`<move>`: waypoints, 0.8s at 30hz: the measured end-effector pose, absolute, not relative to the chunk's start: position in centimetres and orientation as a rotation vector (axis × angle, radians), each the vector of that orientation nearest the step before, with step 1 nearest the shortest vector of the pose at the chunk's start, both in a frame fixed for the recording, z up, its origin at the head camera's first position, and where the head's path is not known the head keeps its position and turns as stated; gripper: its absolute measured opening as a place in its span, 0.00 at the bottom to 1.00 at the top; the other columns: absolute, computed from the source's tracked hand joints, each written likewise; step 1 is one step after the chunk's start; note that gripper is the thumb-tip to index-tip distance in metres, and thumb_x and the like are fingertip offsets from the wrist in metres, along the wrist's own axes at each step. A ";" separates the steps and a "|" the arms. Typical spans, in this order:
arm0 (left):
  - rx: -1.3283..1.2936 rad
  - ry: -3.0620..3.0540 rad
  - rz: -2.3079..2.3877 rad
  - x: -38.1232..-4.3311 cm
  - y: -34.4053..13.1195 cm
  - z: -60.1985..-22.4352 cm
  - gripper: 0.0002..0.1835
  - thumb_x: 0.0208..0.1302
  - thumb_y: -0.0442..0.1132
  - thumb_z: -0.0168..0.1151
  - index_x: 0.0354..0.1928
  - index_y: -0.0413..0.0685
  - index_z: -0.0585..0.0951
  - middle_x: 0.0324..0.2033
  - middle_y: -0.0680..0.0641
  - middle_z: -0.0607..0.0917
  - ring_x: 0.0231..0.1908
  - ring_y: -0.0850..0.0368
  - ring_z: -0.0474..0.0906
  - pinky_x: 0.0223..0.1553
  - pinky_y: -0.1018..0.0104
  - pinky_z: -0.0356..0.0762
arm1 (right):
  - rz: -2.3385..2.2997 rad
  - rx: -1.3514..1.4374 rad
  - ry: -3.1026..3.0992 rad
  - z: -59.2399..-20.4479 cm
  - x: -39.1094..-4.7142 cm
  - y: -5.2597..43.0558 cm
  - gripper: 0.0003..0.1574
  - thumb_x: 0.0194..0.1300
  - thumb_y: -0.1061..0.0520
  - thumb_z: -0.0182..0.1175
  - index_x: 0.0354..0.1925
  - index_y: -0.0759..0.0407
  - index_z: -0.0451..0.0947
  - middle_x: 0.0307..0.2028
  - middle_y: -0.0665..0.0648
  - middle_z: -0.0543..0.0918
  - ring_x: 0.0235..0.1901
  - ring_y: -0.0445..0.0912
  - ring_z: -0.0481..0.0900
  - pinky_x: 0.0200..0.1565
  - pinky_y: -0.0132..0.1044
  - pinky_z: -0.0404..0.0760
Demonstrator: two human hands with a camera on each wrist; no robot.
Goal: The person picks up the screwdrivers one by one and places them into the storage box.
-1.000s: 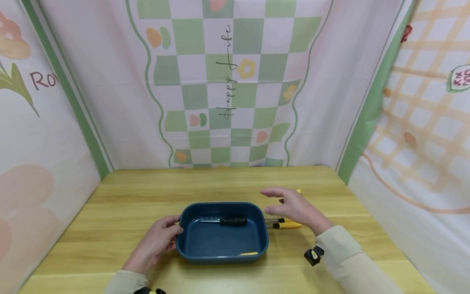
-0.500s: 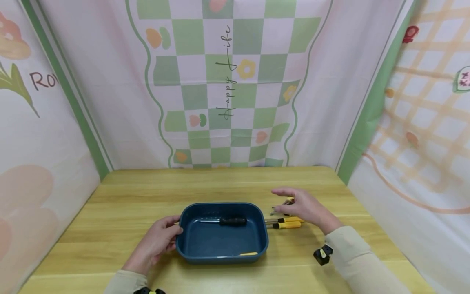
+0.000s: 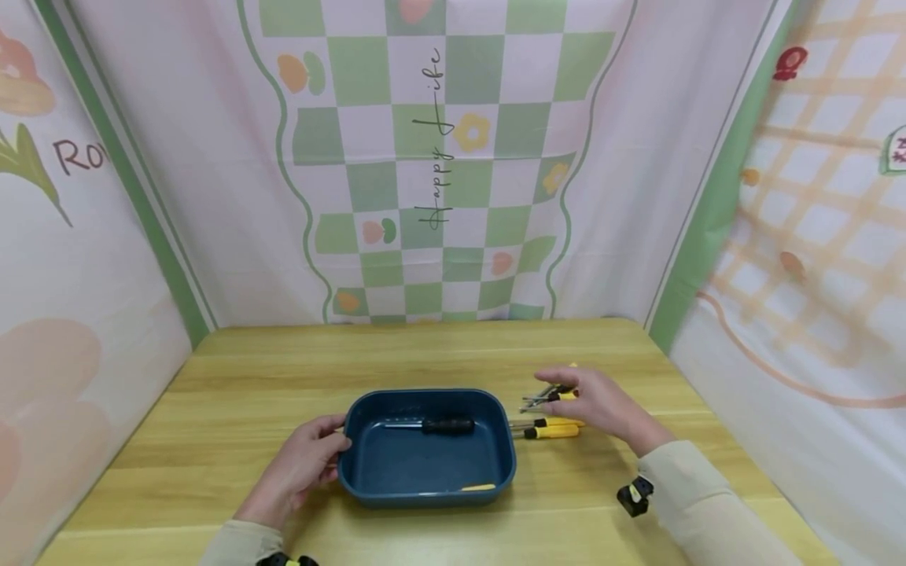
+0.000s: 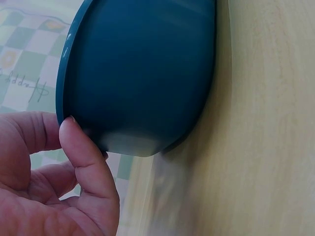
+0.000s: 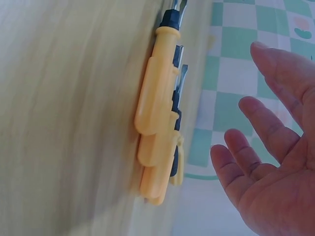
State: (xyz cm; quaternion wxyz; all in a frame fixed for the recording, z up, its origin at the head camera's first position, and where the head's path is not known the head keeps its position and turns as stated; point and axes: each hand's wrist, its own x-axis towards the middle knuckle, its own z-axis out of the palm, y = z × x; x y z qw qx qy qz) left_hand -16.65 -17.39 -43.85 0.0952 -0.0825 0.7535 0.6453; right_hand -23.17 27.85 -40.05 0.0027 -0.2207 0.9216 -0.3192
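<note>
My left hand [image 3: 300,464] pinches the left end of a dark blue rectangular basin [image 3: 418,465] at its rim. The left wrist view shows the thumb and index finger at the rim [image 4: 64,88]. Inside the basin lie a black-handled screwdriver [image 3: 447,426] and, at the near wall, a yellow handle [image 3: 478,487], mostly hidden. My right hand [image 3: 605,405], fingers spread and holding nothing, hovers beside several yellow-handled screwdrivers [image 3: 555,432] lying right of the basin. Their handles overlap in the right wrist view, where the right hand [image 5: 280,162] is apart from them.
A wooden table [image 3: 283,369] carries everything. Behind it hangs a checked green and white cloth [image 3: 425,259], with patterned cloth also at left and right [image 3: 814,275]. Each wrist wears a small black device, such as the right one's camera [image 3: 635,497].
My right hand has moved right, away from the basin, uncovering more of the screwdrivers beneath and behind it. The left hand and the basin have stayed in place.
</note>
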 end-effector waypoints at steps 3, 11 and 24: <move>-0.247 2.237 1.909 -16.6 -17.4 -43.8 0.29 0.69 0.33 0.58 0.72 0.37 0.73 0.46 0.40 0.82 0.32 0.54 0.78 0.25 0.69 0.76 | -1.017 -0.680 2.869 -40.1 -23.0 28.1 0.34 0.66 0.50 0.71 0.68 0.57 0.78 0.65 0.63 0.81 0.66 0.64 0.76 0.62 0.66 0.76; -0.240 2.225 1.944 -16.4 -17.3 -43.7 0.29 0.66 0.32 0.60 0.70 0.34 0.73 0.42 0.42 0.83 0.32 0.54 0.80 0.24 0.70 0.76 | -0.986 -0.659 2.843 -40.5 -22.7 28.8 0.33 0.68 0.54 0.69 0.69 0.59 0.77 0.66 0.62 0.80 0.67 0.64 0.75 0.64 0.64 0.76; -0.232 2.218 1.950 -16.5 -17.4 -43.9 0.30 0.66 0.32 0.60 0.70 0.33 0.73 0.43 0.41 0.83 0.32 0.55 0.80 0.24 0.70 0.77 | -0.929 -0.691 2.843 -41.2 -22.4 28.9 0.29 0.67 0.54 0.71 0.64 0.59 0.81 0.60 0.63 0.85 0.60 0.62 0.81 0.60 0.62 0.79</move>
